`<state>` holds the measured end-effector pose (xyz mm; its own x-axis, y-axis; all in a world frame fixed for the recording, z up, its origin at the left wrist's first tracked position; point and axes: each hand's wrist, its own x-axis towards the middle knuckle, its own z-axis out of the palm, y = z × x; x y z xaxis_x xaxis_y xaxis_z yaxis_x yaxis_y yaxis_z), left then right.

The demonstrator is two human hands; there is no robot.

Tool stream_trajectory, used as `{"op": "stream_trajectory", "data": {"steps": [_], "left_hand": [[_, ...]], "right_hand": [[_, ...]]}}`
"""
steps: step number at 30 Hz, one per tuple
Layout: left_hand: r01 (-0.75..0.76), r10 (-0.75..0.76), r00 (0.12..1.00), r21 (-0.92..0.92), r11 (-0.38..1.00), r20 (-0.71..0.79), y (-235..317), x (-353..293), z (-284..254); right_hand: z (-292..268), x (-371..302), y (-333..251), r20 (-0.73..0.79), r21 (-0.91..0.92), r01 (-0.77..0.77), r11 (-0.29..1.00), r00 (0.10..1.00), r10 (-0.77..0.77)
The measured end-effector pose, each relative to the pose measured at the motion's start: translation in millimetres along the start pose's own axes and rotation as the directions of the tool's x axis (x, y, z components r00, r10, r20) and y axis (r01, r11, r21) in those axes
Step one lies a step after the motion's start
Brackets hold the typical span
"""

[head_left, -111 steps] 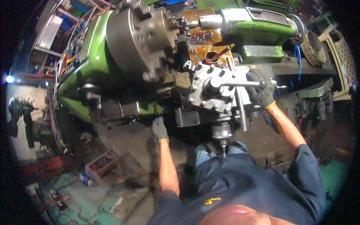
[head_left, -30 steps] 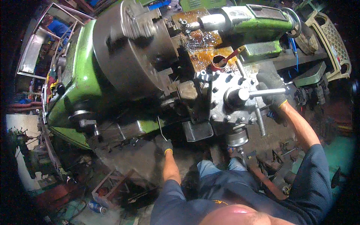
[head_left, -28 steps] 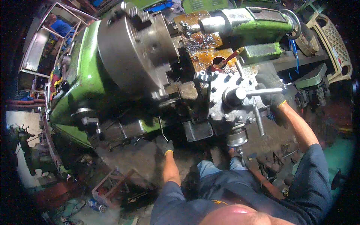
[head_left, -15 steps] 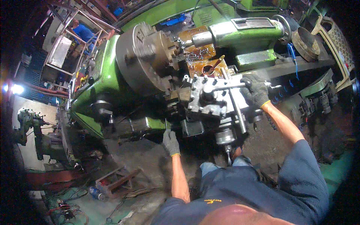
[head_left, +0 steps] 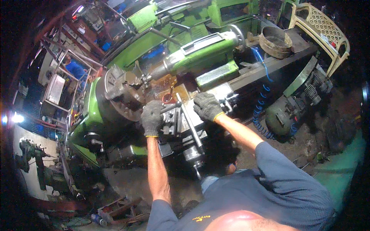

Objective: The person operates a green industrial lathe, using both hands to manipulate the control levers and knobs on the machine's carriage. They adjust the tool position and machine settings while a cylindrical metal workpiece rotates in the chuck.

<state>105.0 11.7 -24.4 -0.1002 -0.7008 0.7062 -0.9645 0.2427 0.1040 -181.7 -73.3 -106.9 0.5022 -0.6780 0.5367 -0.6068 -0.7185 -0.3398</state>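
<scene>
My left hand, in a grey knitted glove, is closed at the left end of a metal lever on the tool post of a green lathe. Its fingertips are partly hidden. Further right, my gloved right hand lies over the bright metal slide, fingers apart. Between the two hands slants a long metal bar. Beyond my left hand is the big round chuck. A small reddish cup stands on the oily brown tray behind the tool post.
The green tailstock extends back right. A round metal pan rests on the bed's end, near a beige plastic chair. A coiled blue hose hangs by a compressor. A person in blue is far left.
My left hand has risen from a lever low on the machine to the tool post. The right hand has left the tool post lever for the slide. The view has shifted right.
</scene>
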Motion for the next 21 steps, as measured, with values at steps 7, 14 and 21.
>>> {"op": "stream_trajectory", "data": {"steps": [7, 14, 21], "left_hand": [[0.014, -0.011, 0.994, -0.029, 0.999, 0.111, -18, -5, 3], [0.114, -0.097, 0.990, -0.171, 0.979, 0.105, -15, -4, 4], [-0.126, 0.110, 0.989, 0.167, 0.978, 0.100, -17, -2, 12]], "right_hand": [[-5, 2, -6, 0.113, -0.004, -0.047, 0.999, 0.993, 0.047], [-5, -2, -3, 0.120, 0.036, -0.072, 0.997, 0.990, 0.067], [11, -1, 9, 0.072, 0.048, -0.067, 0.997, 0.995, 0.063]]}}
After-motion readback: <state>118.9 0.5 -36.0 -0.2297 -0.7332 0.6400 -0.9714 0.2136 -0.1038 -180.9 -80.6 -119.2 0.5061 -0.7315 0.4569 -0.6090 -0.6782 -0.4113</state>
